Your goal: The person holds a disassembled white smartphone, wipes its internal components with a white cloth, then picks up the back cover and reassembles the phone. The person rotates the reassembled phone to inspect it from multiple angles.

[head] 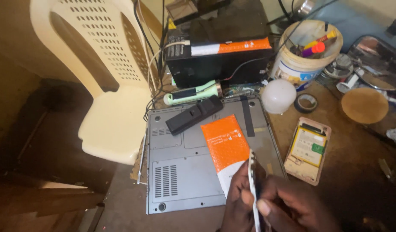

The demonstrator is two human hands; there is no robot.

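We see both hands at the near edge of the bench, low in the view, clasped on one thin flat device (252,189) seen edge-on — a pale rim with a dark body, most likely a phone. Our left hand (238,202) wraps it from the left, its fingers (246,196) clenched on the rim, and our right hand (292,206) pinches it from the right with a thumb pressed near the lower rim. Whether a tool sits between the fingers we cannot tell.

The device is held just above the near right corner of an upturned grey laptop (180,172), which lies bottom-up on the bench. On the laptop rest an orange and white pouch (226,148), its white end touching the hands, and a black battery bar (193,114) lying slantwise near the far edge. A strip of dark tape (247,116) runs down the laptop's far right part.

Just right of the laptop lies an opened phone (308,148), back removed, yellow battery showing. Farther back stand a white bulb (278,96), a roll of tape (305,102), a white bucket (292,64) with tools, and a black box (219,60) with an orange stripe. A green torch (191,93) lies before that box. A cream plastic chair (107,86) stands off the bench's left edge.
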